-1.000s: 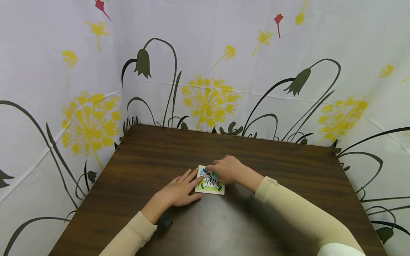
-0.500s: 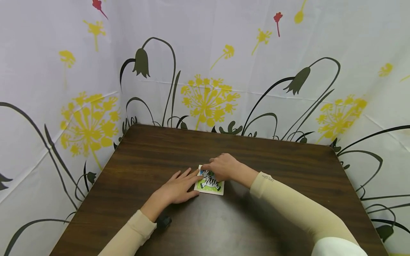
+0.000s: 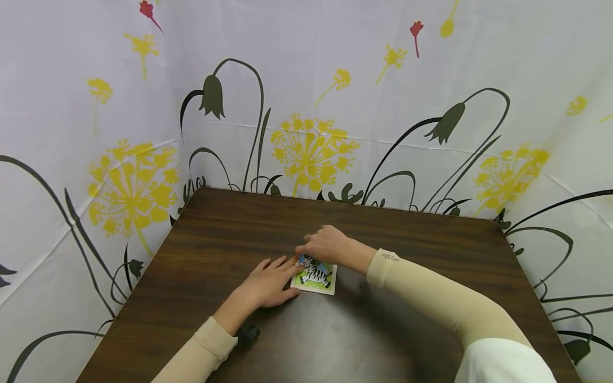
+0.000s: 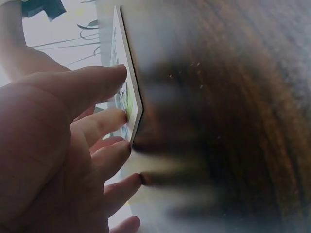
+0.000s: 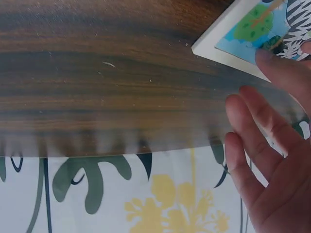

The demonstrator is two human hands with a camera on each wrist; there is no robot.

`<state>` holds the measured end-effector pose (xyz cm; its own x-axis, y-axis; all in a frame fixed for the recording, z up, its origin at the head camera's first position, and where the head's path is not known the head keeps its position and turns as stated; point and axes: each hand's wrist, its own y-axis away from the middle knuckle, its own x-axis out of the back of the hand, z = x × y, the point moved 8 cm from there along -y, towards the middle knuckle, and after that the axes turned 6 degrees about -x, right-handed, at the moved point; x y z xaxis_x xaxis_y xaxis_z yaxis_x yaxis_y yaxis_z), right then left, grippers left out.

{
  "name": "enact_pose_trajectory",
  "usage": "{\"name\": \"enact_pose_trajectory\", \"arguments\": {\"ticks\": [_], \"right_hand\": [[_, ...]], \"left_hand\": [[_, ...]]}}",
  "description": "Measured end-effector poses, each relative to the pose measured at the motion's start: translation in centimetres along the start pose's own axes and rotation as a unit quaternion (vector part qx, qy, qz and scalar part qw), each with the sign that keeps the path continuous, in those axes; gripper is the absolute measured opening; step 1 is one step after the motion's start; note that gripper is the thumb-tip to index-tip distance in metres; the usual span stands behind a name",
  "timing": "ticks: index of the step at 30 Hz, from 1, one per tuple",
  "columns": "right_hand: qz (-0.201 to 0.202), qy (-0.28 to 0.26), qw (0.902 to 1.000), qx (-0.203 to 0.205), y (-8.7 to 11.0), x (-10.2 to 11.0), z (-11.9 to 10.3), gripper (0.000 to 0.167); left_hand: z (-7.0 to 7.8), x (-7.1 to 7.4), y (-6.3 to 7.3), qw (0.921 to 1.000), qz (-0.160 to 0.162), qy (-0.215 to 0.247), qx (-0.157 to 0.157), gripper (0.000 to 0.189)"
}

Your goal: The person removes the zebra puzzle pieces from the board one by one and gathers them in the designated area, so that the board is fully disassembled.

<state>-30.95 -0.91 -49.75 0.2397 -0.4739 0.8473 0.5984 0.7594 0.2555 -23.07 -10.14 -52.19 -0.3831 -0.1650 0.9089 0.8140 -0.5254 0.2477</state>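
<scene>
A small square zebra picture puzzle [image 3: 317, 277] with a pale rim lies flat on the table, slightly turned. My left hand [image 3: 268, 285] spreads straight fingers at its left side; in the left wrist view the thumb [image 4: 104, 77] and forefinger reach over the puzzle's pale edge [image 4: 138, 102]. Across the far edge of the puzzle reaches my right hand [image 3: 330, 246], covering its far left corner in the head view. The right wrist view shows a digit touching the blue sky part of the picture [image 5: 243, 36], while the other fingers [image 5: 252, 179] hang loosely bent beyond the rim.
The brown wooden table [image 3: 392, 319] stands against a white flowered cloth [image 3: 383, 64] at the back and sides. Near the left wrist sits a small black object [image 3: 248, 336], partly behind the sleeve.
My right hand has slid left and away along the puzzle's far edge, uncovering more of its right side. The left hand stays nearly still at the left side.
</scene>
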Motion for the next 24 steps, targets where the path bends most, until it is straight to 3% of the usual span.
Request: {"name": "enact_pose_trajectory", "arguments": {"ticks": [10, 18, 24], "right_hand": [[0.015, -0.012, 0.9998, 0.003, 0.2, -0.3, 0.1, 0.044], [0.024, -0.025, 0.9993, 0.014, 0.3, -0.5, 0.1, 0.045], [0.014, -0.037, 0.9992, 0.011, 0.3, -0.7, 0.3, 0.046]], "left_hand": [[0.1, -0.1, 0.4, 1.0, 0.0, 0.005, 0.005, 0.068], [-1.1, -0.8, 0.5, 0.9976, 0.018, 0.063, -0.024, 0.074], [-1.4, -0.6, 0.3, 0.9972, 0.027, 0.058, -0.037, 0.065]]}}
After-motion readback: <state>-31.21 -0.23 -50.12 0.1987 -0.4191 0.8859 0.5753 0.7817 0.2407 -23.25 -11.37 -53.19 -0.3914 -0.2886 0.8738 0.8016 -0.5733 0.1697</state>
